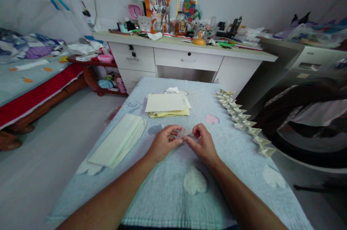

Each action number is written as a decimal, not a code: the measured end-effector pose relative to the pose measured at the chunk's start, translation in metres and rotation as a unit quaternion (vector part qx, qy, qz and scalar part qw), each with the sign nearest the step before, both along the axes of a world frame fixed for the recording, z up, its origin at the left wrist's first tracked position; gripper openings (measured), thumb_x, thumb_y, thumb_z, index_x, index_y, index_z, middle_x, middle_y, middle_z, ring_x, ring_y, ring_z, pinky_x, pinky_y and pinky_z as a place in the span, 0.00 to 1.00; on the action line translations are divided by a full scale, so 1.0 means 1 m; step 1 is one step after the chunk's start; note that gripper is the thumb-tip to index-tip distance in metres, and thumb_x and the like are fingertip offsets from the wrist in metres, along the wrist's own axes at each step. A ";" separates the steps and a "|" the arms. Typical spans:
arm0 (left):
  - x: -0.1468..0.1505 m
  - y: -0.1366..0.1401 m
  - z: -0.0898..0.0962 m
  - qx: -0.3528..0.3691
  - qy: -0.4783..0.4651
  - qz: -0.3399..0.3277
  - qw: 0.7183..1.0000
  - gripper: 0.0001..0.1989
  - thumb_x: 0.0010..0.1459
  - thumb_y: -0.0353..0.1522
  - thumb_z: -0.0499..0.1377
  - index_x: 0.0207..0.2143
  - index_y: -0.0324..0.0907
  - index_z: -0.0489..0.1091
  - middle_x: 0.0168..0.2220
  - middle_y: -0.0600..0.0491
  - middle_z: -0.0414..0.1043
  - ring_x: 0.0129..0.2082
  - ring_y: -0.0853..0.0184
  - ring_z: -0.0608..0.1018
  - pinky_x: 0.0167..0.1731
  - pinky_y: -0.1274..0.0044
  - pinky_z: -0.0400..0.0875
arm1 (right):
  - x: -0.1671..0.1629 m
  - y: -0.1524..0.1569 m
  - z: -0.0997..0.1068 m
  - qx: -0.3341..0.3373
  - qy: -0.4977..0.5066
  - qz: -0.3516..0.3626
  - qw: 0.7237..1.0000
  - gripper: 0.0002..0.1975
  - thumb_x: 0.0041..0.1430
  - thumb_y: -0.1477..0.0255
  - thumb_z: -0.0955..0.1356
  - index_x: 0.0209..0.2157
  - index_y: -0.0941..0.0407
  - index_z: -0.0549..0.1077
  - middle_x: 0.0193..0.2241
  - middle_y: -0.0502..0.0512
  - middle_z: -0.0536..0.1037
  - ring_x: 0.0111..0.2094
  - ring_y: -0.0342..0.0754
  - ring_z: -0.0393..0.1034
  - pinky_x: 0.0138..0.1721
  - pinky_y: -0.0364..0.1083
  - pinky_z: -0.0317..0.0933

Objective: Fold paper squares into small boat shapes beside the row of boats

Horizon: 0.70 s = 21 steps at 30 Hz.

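A small piece of folded paper (184, 133) is held between my hands above the middle of the cloth-covered table. The fingers and thumb of my left hand (165, 144) close on its left side. My right hand (204, 144) pinches its near right edge, thumb toward the paper and fingers curled. The fingers hide part of the paper's shape. Beyond my hands lies a stack of cream and yellow paper sheets (166, 102). A pale green folded bundle of paper (118, 139) rests left of my left hand. Along the right edge runs a row of folded paper pieces (241, 118).
A light blue patterned cloth (173, 201) covers the table. White crumpled paper (172, 90) sits behind the stack. Past the table stands a white desk (187, 54) crowded with jars and packets. A washing machine (311, 89) is at the right, a bed (35, 71) at the left.
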<state>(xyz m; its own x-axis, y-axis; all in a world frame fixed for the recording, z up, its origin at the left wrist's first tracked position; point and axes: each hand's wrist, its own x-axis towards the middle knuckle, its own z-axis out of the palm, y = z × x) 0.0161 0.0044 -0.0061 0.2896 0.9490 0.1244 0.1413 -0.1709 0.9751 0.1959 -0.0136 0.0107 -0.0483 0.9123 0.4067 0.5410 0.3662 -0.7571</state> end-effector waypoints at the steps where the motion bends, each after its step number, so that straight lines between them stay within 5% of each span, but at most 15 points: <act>1: 0.000 0.000 -0.001 -0.001 -0.001 0.003 1.000 0.20 0.50 0.30 0.63 0.47 0.42 0.69 0.47 0.48 0.71 0.43 0.65 0.74 0.39 0.74 0.72 | 0.000 0.000 0.000 -0.013 -0.005 0.001 1.000 0.14 0.53 0.65 0.70 0.24 0.55 0.62 0.23 0.46 0.63 0.25 0.42 0.58 0.28 0.42 0.54; 4: 0.001 -0.001 -0.001 -0.002 0.005 0.006 1.000 0.20 0.50 0.29 0.63 0.47 0.42 0.69 0.48 0.48 0.71 0.43 0.65 0.74 0.39 0.74 0.72 | -0.002 -0.002 0.001 -0.041 0.002 0.035 0.999 0.15 0.56 0.66 0.68 0.21 0.55 0.62 0.20 0.46 0.63 0.23 0.41 0.58 0.26 0.41 0.53; 12: 0.003 -0.003 0.004 -0.025 -0.011 -0.013 1.000 0.20 0.49 0.29 0.63 0.47 0.41 0.69 0.44 0.48 0.74 0.43 0.63 0.76 0.40 0.72 0.73 | -0.005 -0.004 0.000 -0.087 0.090 0.103 0.987 0.05 0.57 0.69 0.67 0.31 0.55 0.68 0.26 0.48 0.72 0.26 0.41 0.66 0.29 0.41 0.60; 21: 0.003 -0.004 0.006 -0.079 -0.079 -0.028 0.993 0.21 0.49 0.31 0.64 0.47 0.39 0.68 0.41 0.47 0.76 0.42 0.62 0.77 0.41 0.72 0.73 | -0.005 -0.006 0.002 -0.077 0.086 0.105 0.988 0.01 0.57 0.73 0.66 0.33 0.55 0.68 0.29 0.49 0.72 0.29 0.42 0.68 0.30 0.41 0.63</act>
<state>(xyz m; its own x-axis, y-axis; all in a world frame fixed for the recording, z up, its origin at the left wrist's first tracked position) 0.0195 -0.0001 -0.0003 0.3319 0.9430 0.0241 -0.0207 -0.0183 0.9996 0.1913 -0.0194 0.0130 -0.1853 0.9411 0.2827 0.3240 0.3302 -0.8866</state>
